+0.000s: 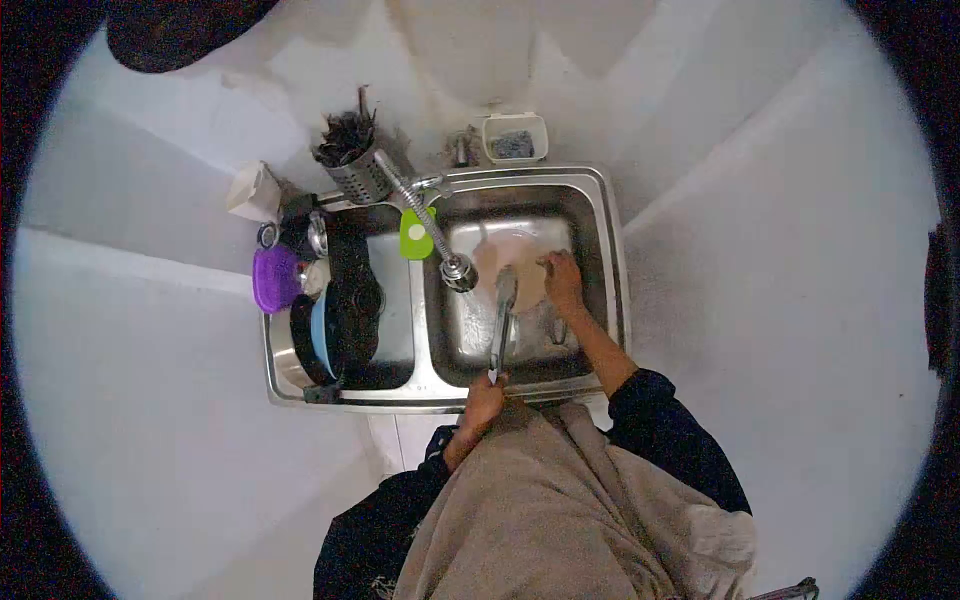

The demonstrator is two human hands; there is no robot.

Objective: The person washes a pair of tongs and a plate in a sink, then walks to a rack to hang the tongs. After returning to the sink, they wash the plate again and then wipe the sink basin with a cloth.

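Observation:
My left hand (484, 402) is wrapped round the handle end of a long metal utensil (501, 325) at the sink's front edge. The utensil's wider, rounded end reaches over the right basin (462, 345), overlapping a pale pinkish round shape (530, 285) low in it. My right hand (563, 280) is over the right side of that shape, fingers curled and pinched together; what they hold, if anything, I cannot tell. Just left of the utensil's far end hangs the head of a flexible faucet (458, 272).
A green holder (416, 234) hangs on the divider. Dark pans (352, 300), a blue dish (320, 335) and a purple container (274, 279) crowd the left basin and its edge. Behind stand a perforated utensil holder (360, 181) and a white tub (515, 138).

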